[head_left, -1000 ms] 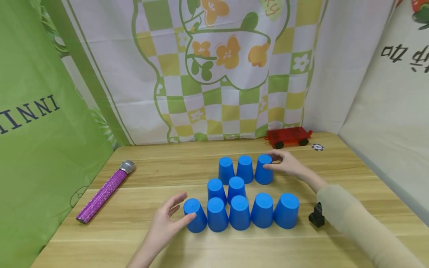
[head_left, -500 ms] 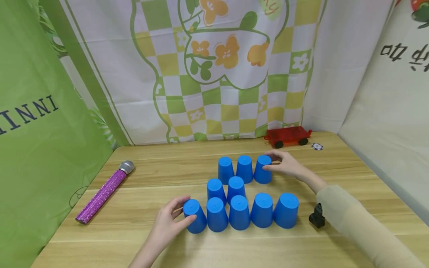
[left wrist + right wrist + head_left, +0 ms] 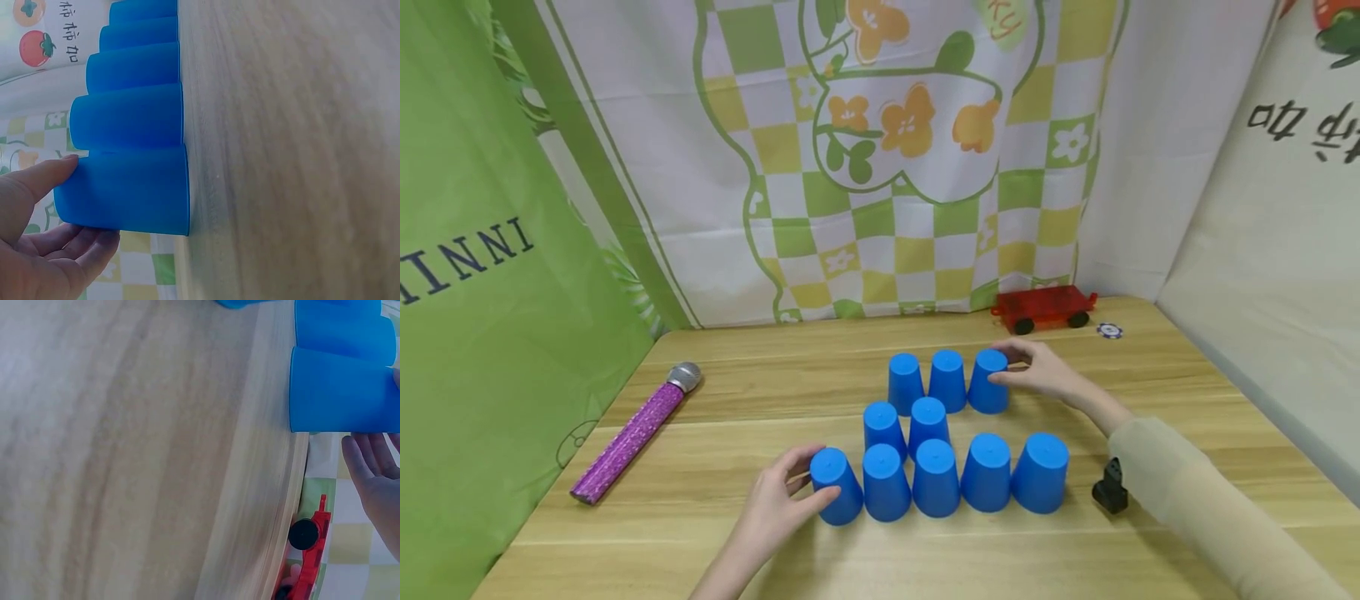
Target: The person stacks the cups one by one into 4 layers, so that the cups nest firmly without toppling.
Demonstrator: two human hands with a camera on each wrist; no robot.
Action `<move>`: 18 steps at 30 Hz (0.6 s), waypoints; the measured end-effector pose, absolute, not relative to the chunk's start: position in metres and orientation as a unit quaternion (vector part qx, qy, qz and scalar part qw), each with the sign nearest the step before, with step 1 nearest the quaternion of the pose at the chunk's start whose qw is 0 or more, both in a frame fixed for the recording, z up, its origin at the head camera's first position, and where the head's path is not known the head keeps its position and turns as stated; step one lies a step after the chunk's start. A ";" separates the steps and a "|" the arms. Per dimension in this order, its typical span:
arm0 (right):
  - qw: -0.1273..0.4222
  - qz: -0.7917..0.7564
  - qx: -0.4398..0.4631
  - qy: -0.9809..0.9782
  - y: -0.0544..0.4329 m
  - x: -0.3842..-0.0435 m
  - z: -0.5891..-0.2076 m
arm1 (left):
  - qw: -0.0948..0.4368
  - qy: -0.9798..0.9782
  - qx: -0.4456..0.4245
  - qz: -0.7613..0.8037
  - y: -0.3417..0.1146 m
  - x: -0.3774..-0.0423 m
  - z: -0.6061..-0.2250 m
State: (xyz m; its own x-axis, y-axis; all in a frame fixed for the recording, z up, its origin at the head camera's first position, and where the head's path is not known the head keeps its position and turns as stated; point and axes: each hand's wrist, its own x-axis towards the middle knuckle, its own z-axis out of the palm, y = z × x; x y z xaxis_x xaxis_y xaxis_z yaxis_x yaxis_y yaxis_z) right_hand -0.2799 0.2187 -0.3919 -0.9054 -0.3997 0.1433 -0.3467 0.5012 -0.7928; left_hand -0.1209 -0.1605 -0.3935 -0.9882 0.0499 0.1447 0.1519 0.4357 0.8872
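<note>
Blue plastic cups stand upside down in three rows on the table. My left hand grips the leftmost front cup, thumb on the near side and fingers on the far side, as the left wrist view also shows with the same hand. At the back row, my right hand holds the rightmost cup between thumb and fingers. In the right wrist view its fingertips lie along that cup's side. Two cups form the middle row, including one partly hidden by the front row.
A purple glitter microphone lies at the left of the wooden table. A red toy wagon and a poker chip are at the back right. A small black object sits beside the right sleeve.
My left hand has drawn in around the leftmost front cup; its fingers were apart from it before. The right hand stays at its cup, almost unmoved.
</note>
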 end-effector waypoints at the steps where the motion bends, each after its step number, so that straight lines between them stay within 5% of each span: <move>1: 0.029 -0.451 -0.216 0.866 0.219 -0.280 -0.392 | 0.048 -0.846 -0.059 -0.528 -0.161 -0.121 -0.394; 18: 0.011 -0.450 -0.188 0.873 0.242 -0.263 -0.380 | 0.089 -0.841 -0.037 -0.533 -0.172 -0.116 -0.374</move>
